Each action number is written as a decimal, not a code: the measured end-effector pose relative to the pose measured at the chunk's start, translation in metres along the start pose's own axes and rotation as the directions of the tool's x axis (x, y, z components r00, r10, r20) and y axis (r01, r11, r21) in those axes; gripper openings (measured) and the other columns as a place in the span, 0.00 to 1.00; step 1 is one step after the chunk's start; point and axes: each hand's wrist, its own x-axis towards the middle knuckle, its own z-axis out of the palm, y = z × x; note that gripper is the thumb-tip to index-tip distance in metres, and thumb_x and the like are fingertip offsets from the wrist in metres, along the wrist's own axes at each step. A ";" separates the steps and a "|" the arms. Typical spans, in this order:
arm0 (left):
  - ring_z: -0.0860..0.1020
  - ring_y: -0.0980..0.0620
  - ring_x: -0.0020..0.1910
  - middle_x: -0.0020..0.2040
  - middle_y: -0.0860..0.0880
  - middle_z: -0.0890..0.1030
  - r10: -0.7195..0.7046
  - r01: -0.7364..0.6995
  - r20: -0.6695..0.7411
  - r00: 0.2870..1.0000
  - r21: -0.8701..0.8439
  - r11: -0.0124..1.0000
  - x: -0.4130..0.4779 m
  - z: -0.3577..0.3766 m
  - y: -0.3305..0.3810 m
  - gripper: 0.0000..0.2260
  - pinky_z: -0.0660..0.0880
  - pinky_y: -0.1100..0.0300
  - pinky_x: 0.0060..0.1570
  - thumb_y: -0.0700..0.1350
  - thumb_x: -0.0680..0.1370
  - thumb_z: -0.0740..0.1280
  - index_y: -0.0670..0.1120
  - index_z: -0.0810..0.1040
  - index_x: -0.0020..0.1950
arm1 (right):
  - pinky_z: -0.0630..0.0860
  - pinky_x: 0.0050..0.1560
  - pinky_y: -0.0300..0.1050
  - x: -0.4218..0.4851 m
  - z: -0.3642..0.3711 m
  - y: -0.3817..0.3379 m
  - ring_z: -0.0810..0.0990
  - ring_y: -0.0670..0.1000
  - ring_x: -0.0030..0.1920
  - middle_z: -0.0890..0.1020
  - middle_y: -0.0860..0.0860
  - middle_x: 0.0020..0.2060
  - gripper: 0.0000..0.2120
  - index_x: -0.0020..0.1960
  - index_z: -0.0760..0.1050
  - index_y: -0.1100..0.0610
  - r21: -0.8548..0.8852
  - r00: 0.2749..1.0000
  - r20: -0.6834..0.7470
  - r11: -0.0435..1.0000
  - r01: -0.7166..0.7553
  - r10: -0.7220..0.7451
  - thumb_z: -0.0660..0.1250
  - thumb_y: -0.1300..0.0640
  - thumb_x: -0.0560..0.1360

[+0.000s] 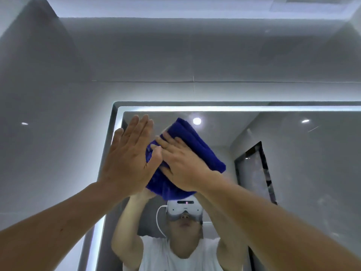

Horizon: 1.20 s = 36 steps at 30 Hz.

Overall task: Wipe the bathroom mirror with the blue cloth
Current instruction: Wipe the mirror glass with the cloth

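No legible text, label, brand, number or sign in the head view. A small mark on the reflected headset is too blurred to read.

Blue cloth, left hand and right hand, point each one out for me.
blue cloth [203, 153], head view, upper folded part.
left hand [127, 157], head view, back of the hand.
right hand [183, 163], head view, back of the hand.

Above and to my left I note grey wall tiles with a thin grout line, a white ceiling carrying a vent grille at the upper right, and a small light glint on the left tile.
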 end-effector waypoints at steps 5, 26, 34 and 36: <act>0.41 0.59 0.78 0.80 0.54 0.48 -0.014 0.014 -0.002 1.000 -0.029 0.999 -0.007 -0.001 0.004 0.30 0.37 0.59 0.74 0.58 0.80 0.47 0.48 0.49 0.80 | 0.39 0.76 0.48 -0.075 -0.002 0.007 0.42 0.46 0.77 0.53 0.46 0.78 0.24 0.78 0.53 0.48 -0.036 0.974 0.191 0.991 0.127 -0.118 0.49 0.47 0.82; 0.41 0.59 0.78 0.80 0.55 0.46 -0.023 0.023 0.015 1.000 0.044 0.999 -0.045 -0.020 -0.029 0.32 0.36 0.59 0.74 0.62 0.79 0.42 0.48 0.51 0.81 | 0.38 0.75 0.50 -0.057 0.023 -0.063 0.49 0.50 0.77 0.60 0.48 0.76 0.23 0.76 0.58 0.49 -0.006 0.990 0.135 1.000 0.027 -0.026 0.50 0.48 0.81; 0.41 0.60 0.77 0.79 0.56 0.47 -0.022 0.023 0.009 1.000 -0.020 1.000 -0.051 -0.013 -0.003 0.29 0.34 0.61 0.74 0.58 0.80 0.50 0.48 0.55 0.80 | 0.55 0.72 0.50 -0.155 -0.010 -0.024 0.63 0.49 0.74 0.68 0.47 0.72 0.24 0.73 0.64 0.48 -0.228 0.935 0.304 0.939 0.259 -0.184 0.53 0.47 0.78; 0.42 0.59 0.78 0.79 0.55 0.48 -0.015 0.015 0.022 1.000 -0.021 1.000 -0.055 -0.013 -0.002 0.29 0.36 0.59 0.75 0.57 0.80 0.50 0.48 0.55 0.80 | 0.56 0.73 0.52 -0.145 -0.019 0.007 0.63 0.51 0.73 0.68 0.51 0.72 0.24 0.73 0.65 0.51 -0.238 0.983 0.182 0.970 0.045 -0.001 0.52 0.49 0.78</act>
